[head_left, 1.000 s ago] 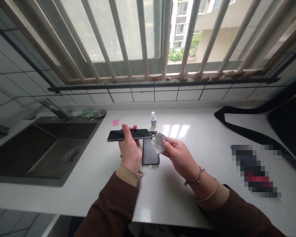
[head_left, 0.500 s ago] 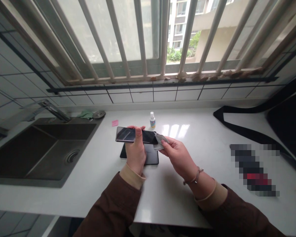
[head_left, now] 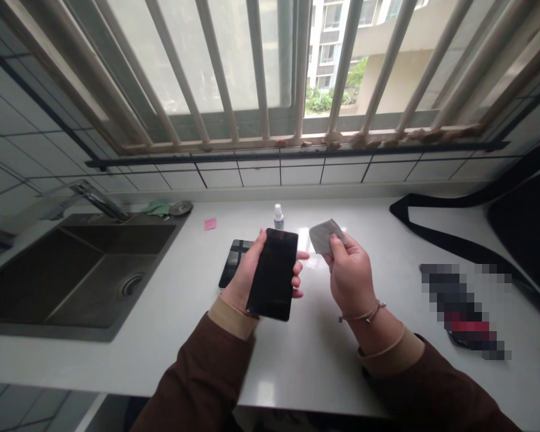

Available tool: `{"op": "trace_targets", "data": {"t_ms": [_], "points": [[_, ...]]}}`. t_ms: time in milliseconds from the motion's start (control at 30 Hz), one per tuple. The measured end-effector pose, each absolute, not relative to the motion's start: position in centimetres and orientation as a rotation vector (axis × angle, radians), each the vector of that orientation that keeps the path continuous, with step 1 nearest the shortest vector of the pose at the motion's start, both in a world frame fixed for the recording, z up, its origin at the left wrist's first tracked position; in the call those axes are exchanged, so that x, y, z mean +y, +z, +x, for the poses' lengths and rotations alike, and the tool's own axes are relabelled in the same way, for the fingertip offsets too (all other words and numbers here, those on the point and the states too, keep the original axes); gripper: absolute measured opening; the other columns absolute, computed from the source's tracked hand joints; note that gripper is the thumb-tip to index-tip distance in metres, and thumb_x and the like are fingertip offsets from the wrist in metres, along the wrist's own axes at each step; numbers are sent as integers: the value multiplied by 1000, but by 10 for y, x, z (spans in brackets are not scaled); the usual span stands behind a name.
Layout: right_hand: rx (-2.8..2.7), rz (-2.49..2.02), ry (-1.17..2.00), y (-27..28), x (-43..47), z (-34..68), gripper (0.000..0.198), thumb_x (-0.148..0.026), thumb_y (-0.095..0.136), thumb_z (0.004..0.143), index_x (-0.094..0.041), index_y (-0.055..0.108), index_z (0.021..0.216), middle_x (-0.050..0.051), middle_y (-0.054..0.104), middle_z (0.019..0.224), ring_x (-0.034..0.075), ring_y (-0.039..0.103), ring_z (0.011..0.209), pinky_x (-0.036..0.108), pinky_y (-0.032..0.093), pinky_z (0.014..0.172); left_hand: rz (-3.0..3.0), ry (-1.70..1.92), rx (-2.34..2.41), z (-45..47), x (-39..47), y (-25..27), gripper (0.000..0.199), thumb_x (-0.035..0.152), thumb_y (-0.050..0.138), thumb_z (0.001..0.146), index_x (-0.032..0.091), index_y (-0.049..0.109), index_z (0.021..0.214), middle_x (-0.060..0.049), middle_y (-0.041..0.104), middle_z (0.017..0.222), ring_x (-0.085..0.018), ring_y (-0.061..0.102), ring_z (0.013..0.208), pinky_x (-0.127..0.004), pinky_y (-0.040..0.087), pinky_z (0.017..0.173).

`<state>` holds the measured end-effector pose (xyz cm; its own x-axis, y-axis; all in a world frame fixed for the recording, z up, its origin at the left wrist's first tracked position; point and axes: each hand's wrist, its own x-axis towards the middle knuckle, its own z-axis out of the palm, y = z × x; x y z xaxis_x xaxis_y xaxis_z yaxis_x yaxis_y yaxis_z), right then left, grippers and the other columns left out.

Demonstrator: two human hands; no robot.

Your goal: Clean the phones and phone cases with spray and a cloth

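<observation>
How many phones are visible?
2: a black phone in the left hand, and a second phone partly hidden behind that hand on the counter. Others may be hidden.

A sink (head_left: 72, 332) and faucet (head_left: 102, 203) sit left, a black strap (head_left: 404, 207) right.

A slanted phone (head_left: 273, 275), screen black, is held left of a grey cloth (head_left: 323, 236).
</observation>
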<state>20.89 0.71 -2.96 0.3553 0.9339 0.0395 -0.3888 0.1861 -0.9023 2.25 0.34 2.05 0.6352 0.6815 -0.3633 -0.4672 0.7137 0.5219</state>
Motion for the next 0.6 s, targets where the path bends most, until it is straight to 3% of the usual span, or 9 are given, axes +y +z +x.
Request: {"op": "trace_targets", "data": {"t_ms": [133,300,600], "points": [[-778,-802,1197,-8,-4,204,28,-44,71,95,-23,76,114,9,79,115,27,73,113,46,55,107,429,327,560,19,-8,28,86,82,38,97,6,73,116,-13,67,81,-23,68,62,-40,62,61],[-955,-866,1330,7,-16,201,33,-53,69,94,-25,77,110,9,79,108,30,73,104,47,60,95,427,240,581,18,-14,30,79,80,41,97,10,74,112,-15,69,79,-24,68,61,-39,61,59],[-905,-947,1038,-18,-2,216,27,-45,65,95,-21,76,99,6,74,94,23,68,89,39,57,86,444,395,573,17,-1,26,84,82,38,97,8,73,118,-12,67,81,-23,66,63,-39,59,63]]}}
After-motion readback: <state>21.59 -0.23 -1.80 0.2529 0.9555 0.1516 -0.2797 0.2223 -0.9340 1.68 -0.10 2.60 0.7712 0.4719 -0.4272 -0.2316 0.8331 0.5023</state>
